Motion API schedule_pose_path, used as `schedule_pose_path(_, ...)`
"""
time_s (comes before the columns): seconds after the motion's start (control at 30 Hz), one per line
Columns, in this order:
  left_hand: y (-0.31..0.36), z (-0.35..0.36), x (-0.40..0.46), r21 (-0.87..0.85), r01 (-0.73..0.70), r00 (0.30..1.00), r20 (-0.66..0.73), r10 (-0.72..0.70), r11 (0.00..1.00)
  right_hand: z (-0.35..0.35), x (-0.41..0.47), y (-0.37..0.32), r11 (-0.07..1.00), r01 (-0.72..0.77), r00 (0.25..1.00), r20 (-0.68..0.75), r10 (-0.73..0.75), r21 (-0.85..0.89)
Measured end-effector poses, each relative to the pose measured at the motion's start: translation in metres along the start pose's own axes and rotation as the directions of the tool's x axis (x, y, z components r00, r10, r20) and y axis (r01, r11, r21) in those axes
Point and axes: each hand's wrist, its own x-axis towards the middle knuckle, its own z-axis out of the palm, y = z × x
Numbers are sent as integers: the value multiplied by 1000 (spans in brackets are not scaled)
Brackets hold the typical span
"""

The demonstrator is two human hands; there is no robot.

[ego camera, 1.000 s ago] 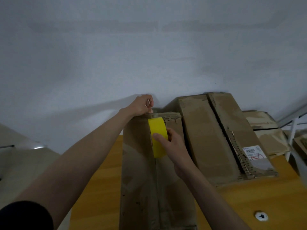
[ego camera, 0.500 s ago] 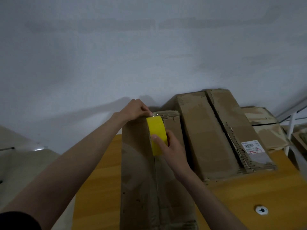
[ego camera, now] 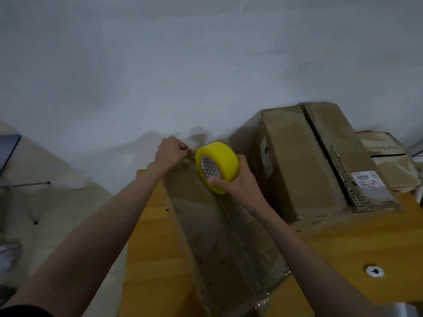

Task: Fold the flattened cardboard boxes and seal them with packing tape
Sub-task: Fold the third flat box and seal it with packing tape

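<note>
Yellow tape roll [ego camera: 217, 167] held up over far end of long cardboard box [ego camera: 206, 225], tilted so patterned core faces camera. Right hand [ego camera: 238, 179] wrapped round roll: thumb across lower rim, other fingers curled behind outer face. Left hand [ego camera: 170, 153] closed, fingertips pinching something small at far top edge of box, just beside roll; likely tape end, but too small to tell. Box lying lengthwise on wooden table [ego camera: 155, 236], far end toward wall [ego camera: 206, 65], centre seam running along top face, glossy clear tape visible over near end.

Second, bigger cardboard box [ego camera: 304, 168] just right of first, touching or nearly so; torn corrugated strip along top, shipping label [ego camera: 366, 178] near right end. More flattened cardboard [ego camera: 386, 154] stacked behind it at far right. Small white round fitting [ego camera: 374, 271] on table top, near right, well apart from boxes. Both forearms bare, dark sleeve [ego camera: 25, 311] at bottom left corner. Light floor left of table, with thin metal leg [ego camera: 27, 184] of some furniture.
</note>
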Motion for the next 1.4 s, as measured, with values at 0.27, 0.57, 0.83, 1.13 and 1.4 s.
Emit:
schedule_pose_path(0.27,-39,0,-39,-160,27,993,-113,-46,987,49,-39,10,973,152,975,-135,-177,-176)
schedule_pose_path(0.57,-44,6,-49,-237,-7,990,-140,-27,971,24,-80,-3,950,54,989,-112,-93,-307)
schedule_pose_path(0.83,-51,7,-57,-69,-290,950,-139,278,955,32,-93,-8,882,124,985,-49,-163,-454)
schedule_pose_path(1.13,-68,-3,-72,351,-635,772,270,575,688,43,-105,-1,903,157,965,-131,-226,-401)
schedule_pose_path(1.4,-82,-6,-70,459,-690,723,401,562,560,58,-134,50,972,73,963,-239,-127,-223)
